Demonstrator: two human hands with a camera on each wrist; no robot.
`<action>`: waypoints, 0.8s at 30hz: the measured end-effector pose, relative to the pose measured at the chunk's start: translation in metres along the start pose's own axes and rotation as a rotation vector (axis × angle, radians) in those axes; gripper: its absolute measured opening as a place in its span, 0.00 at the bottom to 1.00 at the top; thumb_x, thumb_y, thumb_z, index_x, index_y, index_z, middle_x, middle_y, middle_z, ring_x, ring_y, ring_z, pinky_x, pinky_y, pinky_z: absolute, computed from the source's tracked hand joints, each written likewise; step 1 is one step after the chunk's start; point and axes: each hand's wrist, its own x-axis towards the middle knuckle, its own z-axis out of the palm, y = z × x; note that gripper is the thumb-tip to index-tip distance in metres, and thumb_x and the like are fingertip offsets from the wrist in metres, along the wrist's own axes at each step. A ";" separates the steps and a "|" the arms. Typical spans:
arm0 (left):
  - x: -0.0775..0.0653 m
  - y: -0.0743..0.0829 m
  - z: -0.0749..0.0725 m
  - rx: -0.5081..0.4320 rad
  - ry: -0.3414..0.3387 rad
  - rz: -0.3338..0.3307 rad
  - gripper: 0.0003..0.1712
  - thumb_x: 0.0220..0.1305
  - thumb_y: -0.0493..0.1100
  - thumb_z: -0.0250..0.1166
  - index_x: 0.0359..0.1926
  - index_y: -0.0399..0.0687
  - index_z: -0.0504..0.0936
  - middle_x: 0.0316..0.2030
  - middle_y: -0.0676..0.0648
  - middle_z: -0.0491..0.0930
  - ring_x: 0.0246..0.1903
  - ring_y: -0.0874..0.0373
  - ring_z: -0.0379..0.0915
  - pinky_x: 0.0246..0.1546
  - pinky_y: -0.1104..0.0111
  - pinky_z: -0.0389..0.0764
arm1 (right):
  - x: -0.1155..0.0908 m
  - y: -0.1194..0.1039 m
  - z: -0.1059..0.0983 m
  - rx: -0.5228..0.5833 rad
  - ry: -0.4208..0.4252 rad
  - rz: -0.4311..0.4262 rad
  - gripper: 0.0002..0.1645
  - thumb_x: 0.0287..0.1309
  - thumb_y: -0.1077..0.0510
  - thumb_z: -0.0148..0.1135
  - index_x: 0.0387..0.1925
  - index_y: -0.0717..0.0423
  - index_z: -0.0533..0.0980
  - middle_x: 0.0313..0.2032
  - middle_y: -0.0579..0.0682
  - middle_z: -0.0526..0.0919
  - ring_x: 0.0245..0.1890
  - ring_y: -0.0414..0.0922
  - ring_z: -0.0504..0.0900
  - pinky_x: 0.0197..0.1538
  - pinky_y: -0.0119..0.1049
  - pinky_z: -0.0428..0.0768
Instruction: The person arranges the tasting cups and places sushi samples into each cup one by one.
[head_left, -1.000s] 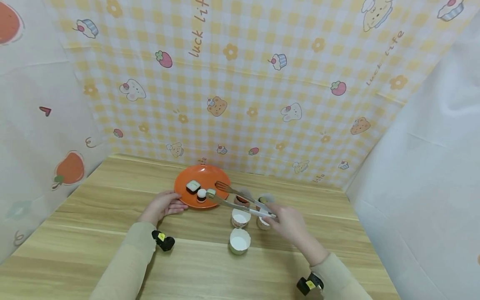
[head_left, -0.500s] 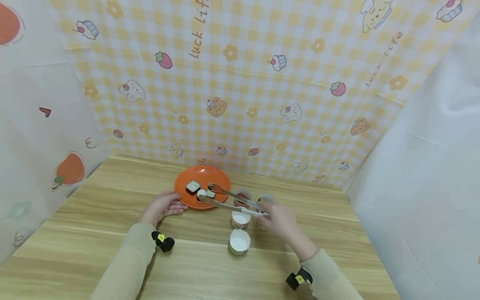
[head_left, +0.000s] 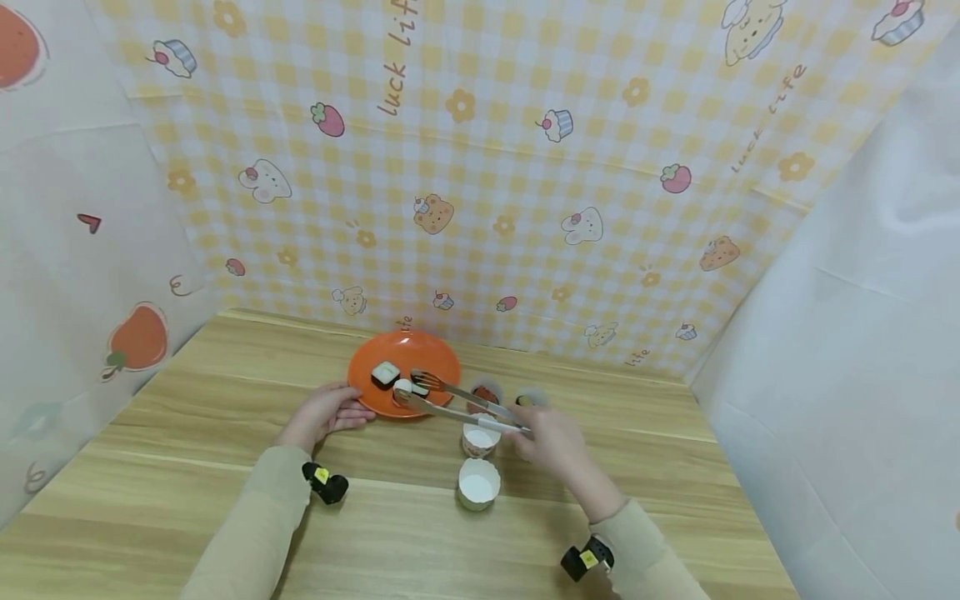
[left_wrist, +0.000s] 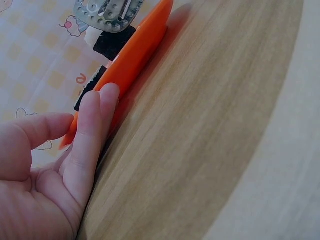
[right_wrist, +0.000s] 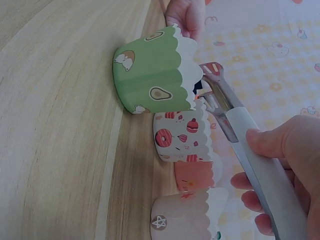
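An orange plate [head_left: 405,343] lies toward the back of the table. My left hand [head_left: 330,414] pinches its left rim between thumb and fingers. Sushi pieces with dark sides sit on it: a larger pale-topped one [head_left: 386,374] at left, a small round-topped one [head_left: 403,386] and a pale-topped one beside that. Tongs [right_wrist: 245,140] with pale handles are gripped in my right hand [head_left: 551,442], thumb on one arm and fingers curled round the other. Their slotted metal tips reach over the plate, around the small sushi pieces, partly covering them.
Paper baking cups stand right of the plate: a green avocado-print cup [right_wrist: 150,75] nearest me, a white dessert-print cup [right_wrist: 182,137], an orange-red cup [right_wrist: 192,175] and a tan cup [right_wrist: 180,215]. Some cups at the back hold pieces. A checked cloth [head_left: 495,175] hangs behind the table.
My right hand has moved left with the tongs, whose tips came down and closed in around the small sushi pieces. My left hand and the plate stay put.
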 end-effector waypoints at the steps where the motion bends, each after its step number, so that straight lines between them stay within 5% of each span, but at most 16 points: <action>1: 0.000 0.000 0.000 -0.001 -0.001 0.000 0.26 0.68 0.37 0.45 0.60 0.25 0.51 0.28 0.38 0.80 0.30 0.50 0.80 0.34 0.64 0.80 | 0.000 0.000 0.000 -0.001 0.001 0.000 0.25 0.49 0.47 0.64 0.49 0.51 0.77 0.21 0.39 0.75 0.11 0.35 0.60 0.11 0.29 0.60; 24: 0.002 0.000 0.000 -0.005 -0.002 -0.010 0.27 0.68 0.37 0.46 0.61 0.26 0.50 0.30 0.37 0.80 0.30 0.50 0.80 0.34 0.63 0.80 | -0.001 -0.006 0.008 -0.035 -0.007 0.004 0.23 0.50 0.46 0.64 0.49 0.48 0.77 0.37 0.48 0.82 0.17 0.36 0.66 0.15 0.28 0.63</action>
